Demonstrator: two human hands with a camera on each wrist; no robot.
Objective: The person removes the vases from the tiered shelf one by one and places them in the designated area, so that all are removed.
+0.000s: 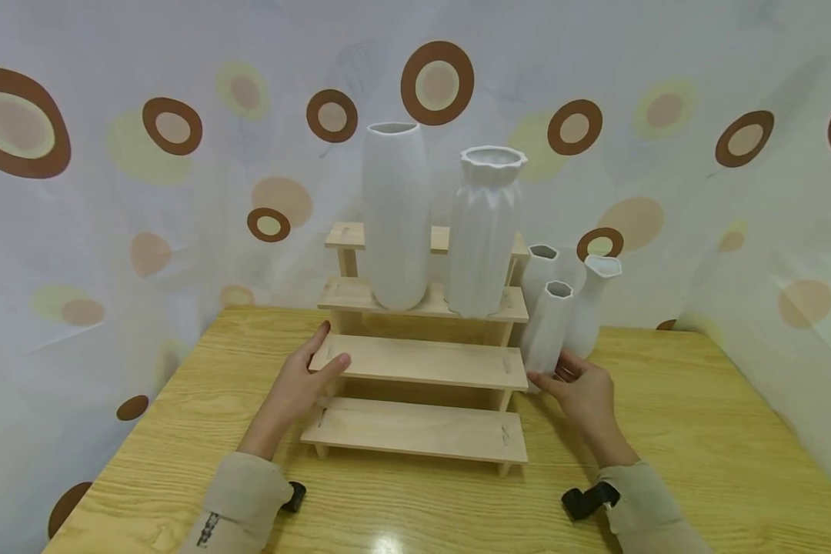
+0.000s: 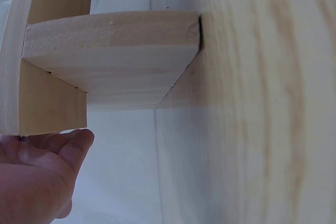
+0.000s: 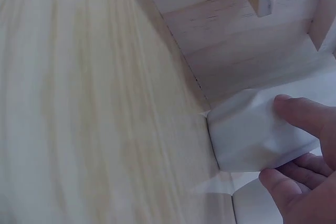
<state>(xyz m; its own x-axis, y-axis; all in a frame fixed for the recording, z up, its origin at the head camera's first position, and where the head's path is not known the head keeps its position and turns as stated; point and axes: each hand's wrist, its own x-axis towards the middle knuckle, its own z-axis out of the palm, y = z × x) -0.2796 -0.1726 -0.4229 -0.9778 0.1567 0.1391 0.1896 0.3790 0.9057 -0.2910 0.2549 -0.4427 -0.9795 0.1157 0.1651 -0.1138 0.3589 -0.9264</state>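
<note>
The right hand [image 1: 585, 392] is gripping the base of a small white faceted vase [image 1: 547, 327] standing on the worktop [image 1: 699, 431] just beside the stepped wooden rack [image 1: 422, 362] — the left hand [image 1: 298, 385] is resting, fingers relaxed, against the rack's second step — two tall vases [image 1: 395, 215] are standing higher up

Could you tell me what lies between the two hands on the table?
In the head view, the stepped wooden shelf spans the gap: the left hand rests on its second step, and the right hand grips a small white vase.

place: staged tabletop set, room type unclear | backdrop: spotted curtain [image 1: 111, 192] on all sides | centre: wooden table [image 1: 699, 431], stepped display shelf [image 1: 422, 362], white vases [image 1: 481, 231]
</note>
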